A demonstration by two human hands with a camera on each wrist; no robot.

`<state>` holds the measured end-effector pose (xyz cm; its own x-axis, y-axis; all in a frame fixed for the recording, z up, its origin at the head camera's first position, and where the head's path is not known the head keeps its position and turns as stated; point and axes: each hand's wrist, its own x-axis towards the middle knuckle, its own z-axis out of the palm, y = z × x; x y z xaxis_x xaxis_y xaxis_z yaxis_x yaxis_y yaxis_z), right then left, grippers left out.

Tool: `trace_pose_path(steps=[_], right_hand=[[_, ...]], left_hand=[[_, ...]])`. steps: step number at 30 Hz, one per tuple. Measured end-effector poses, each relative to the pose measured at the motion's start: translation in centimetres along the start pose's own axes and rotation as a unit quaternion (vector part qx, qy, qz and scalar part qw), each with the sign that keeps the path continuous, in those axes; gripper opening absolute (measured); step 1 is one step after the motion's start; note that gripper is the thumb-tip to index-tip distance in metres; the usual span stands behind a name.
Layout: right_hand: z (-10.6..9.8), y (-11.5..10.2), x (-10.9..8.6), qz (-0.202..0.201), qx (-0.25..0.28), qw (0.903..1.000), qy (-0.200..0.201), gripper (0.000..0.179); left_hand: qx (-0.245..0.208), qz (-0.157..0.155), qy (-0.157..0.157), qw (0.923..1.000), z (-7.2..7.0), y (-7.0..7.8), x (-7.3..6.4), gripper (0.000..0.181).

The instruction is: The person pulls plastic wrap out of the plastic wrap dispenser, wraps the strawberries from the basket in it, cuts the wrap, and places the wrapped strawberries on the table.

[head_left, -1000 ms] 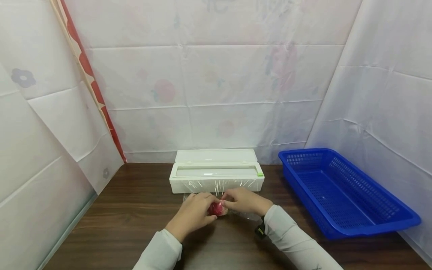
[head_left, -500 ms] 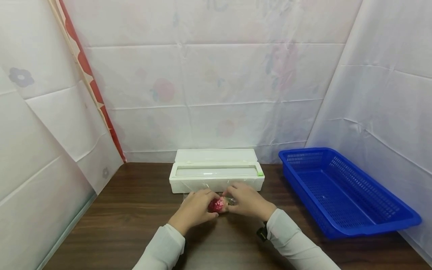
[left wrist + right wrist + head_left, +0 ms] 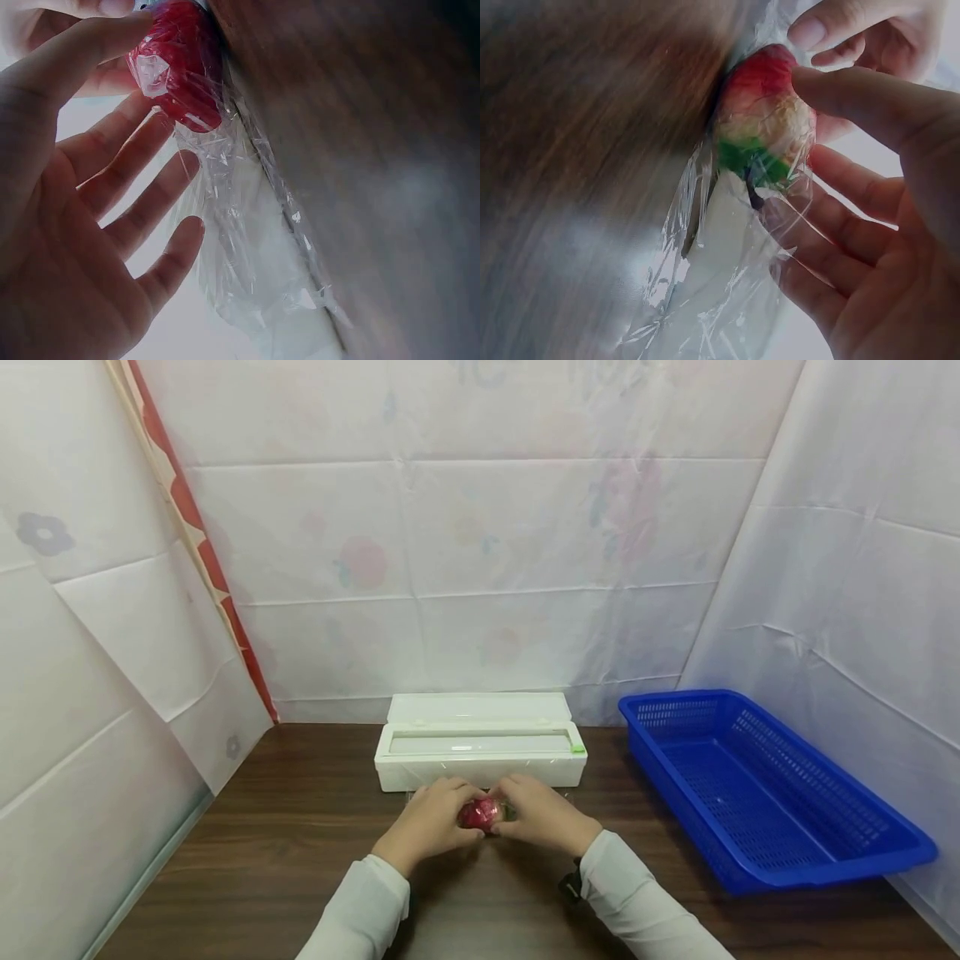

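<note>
A red fruit with a pale patch, green leaves and a dark stem (image 3: pixel 761 112), wrapped in clear cling film (image 3: pixel 705 277), sits low at the table in front of the white box. My left hand (image 3: pixel 433 820) holds its red end (image 3: pixel 184 71) between thumb and index finger, the other fingers spread along the film. From the other side my right hand (image 3: pixel 542 815) holds it near the leafy end, thumb on top and fingers beneath the film. Loose film trails from the fruit towards the white cling film box (image 3: pixel 480 772), whose lid stands up at the back.
A blue perforated basket (image 3: pixel 750 793) stands at the right on the dark wooden table (image 3: pixel 262 868). White printed sheets (image 3: pixel 480 568) enclose the back and both sides. A green slider (image 3: pixel 577 748) sits at the box's right end.
The right hand has gone from picking at the film, stretched taut at the box, to holding the fruit's right side. The film's taut streaks have faded. The left hand stays nearly in place.
</note>
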<state>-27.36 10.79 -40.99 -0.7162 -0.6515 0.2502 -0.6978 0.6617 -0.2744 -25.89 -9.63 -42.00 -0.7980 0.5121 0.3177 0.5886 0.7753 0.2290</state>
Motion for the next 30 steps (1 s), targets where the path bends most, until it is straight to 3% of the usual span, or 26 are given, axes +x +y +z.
trace_pose_path(steps=[6,14,19,22,25,28,30], right_hand=[[0.2,0.5,0.8,0.002,0.019,0.9998,-0.006,0.029],[-0.2,0.7,1.2,0.002,0.03,0.9991,-0.031,0.025],[-0.3,0.8,1.2,-0.002,0.038,0.9985,-0.04,0.024],[-0.3,0.8,1.2,-0.009,0.039,0.9985,-0.038,0.023],[-0.3,0.8,1.3,-0.011,0.039,0.9986,-0.036,0.021],[-0.3,0.8,1.3,-0.012,0.036,0.9988,-0.031,0.019],[-0.2,0.8,1.4,-0.014,0.036,0.9989,-0.028,0.02]], left_hand=[[-0.034,-0.004,0.002,0.9994,0.1,-0.5,0.0,0.045],[-0.094,0.002,-0.026,0.9953,-0.1,-0.9,0.0,0.043],[-0.169,0.018,-0.061,0.9836,-0.5,-1.5,-0.1,0.041],[-0.211,0.013,-0.061,0.9756,-1.0,-2.1,-0.3,0.039],[-0.23,-0.012,-0.014,0.973,-1.6,-2.7,-0.3,0.034],[-0.216,-0.063,0.092,0.97,-2.3,-3.5,-0.1,0.025],[-0.193,-0.111,0.175,0.9591,-2.7,-4.3,-0.1,0.022]])
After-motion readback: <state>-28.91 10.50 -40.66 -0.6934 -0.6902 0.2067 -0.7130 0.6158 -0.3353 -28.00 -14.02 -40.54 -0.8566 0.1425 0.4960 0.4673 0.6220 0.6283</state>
